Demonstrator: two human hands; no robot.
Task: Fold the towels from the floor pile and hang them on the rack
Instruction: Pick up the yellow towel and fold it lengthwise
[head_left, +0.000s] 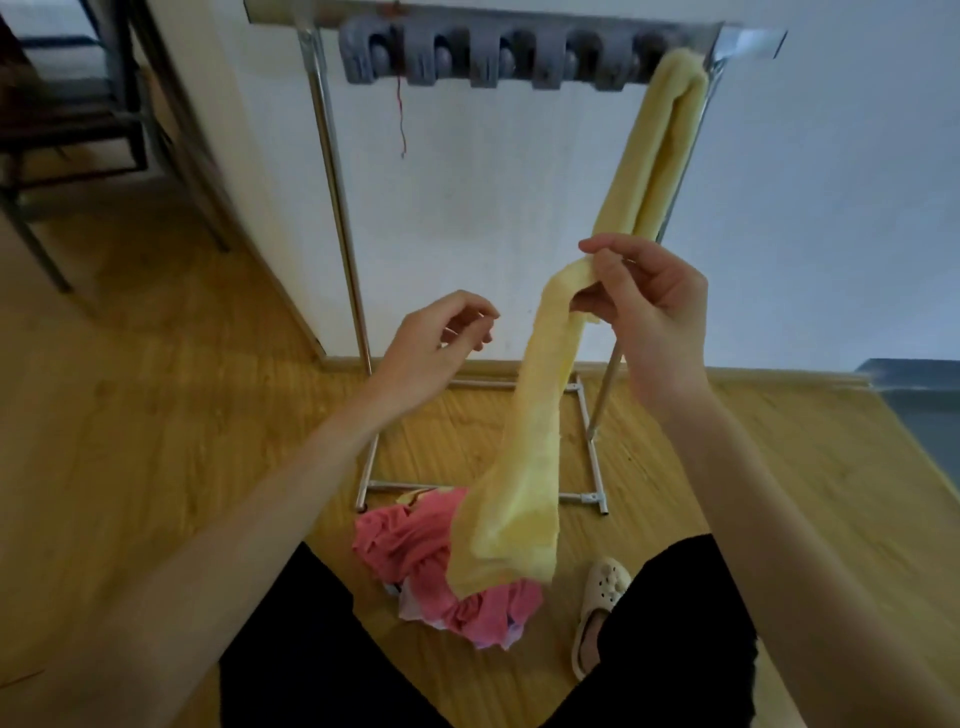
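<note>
My right hand (644, 306) pinches the top corner of a pale yellow towel (524, 447) that hangs down long and bunched, its lower end over the floor pile. My left hand (441, 338) hovers just left of the towel with fingers loosely curled, holding nothing. The pile (415, 551) of pink and white towels lies on the wooden floor between my knees. A metal rack (332, 171) stands in front of me against the wall. Another yellow towel (660, 140) hangs folded over the right end of the rack's top bar.
A grey row of hooks (493, 57) is fixed along the rack's top. The rack's base frame (587, 441) lies on the floor ahead of the pile. My right foot in a beige clog (597, 608) is beside the pile. A dark chair frame (78, 130) stands at the far left.
</note>
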